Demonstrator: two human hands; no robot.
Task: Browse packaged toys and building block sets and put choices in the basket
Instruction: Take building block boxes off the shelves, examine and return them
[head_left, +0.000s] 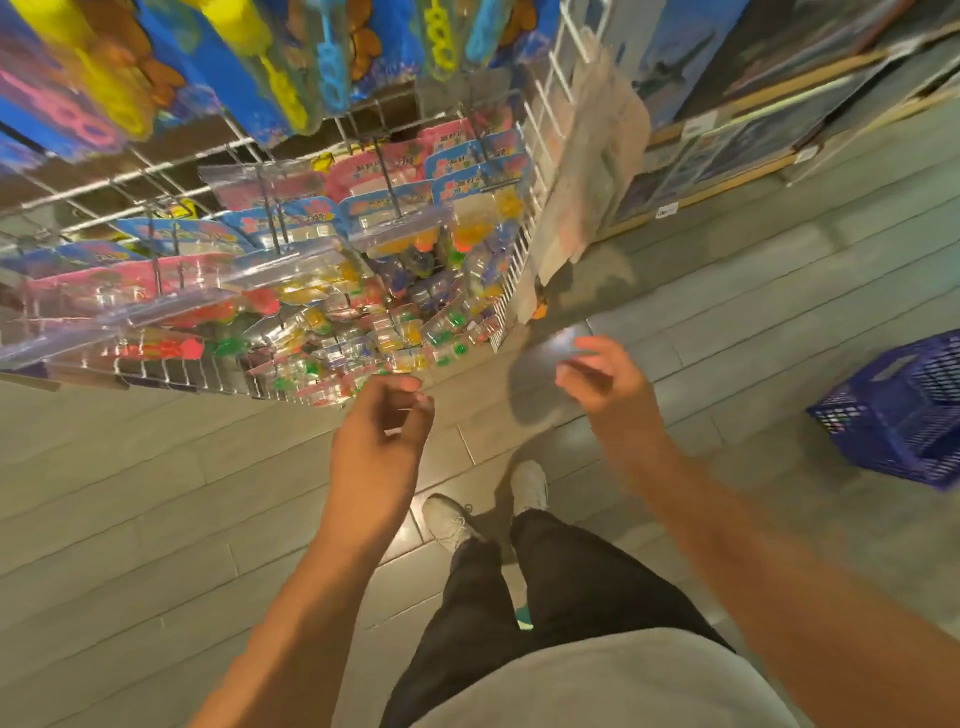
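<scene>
From the head view I'm seeing my left hand (382, 415) hanging loosely curled and holding nothing, just below the packaged toys (332, 291) at ten o'clock. My right hand (597, 379) is blurring, fingers curled, grasp unclear, and the blue basket (893, 410) is sitting on the floor at three o'clock.

- Left hand (382, 431) is raised in front of the body, fingers loosely curled toward the thumb, holding nothing.
- Left forearm runs bare from the lower left up to that hand, wrist bent slightly inward.
- Right hand (602, 376) is up and right of the left hand, well apart from it, fingers curled; blur hides whether it holds anything.
- Right forearm, bare, stretches from the lower right corner up to it.
</scene>
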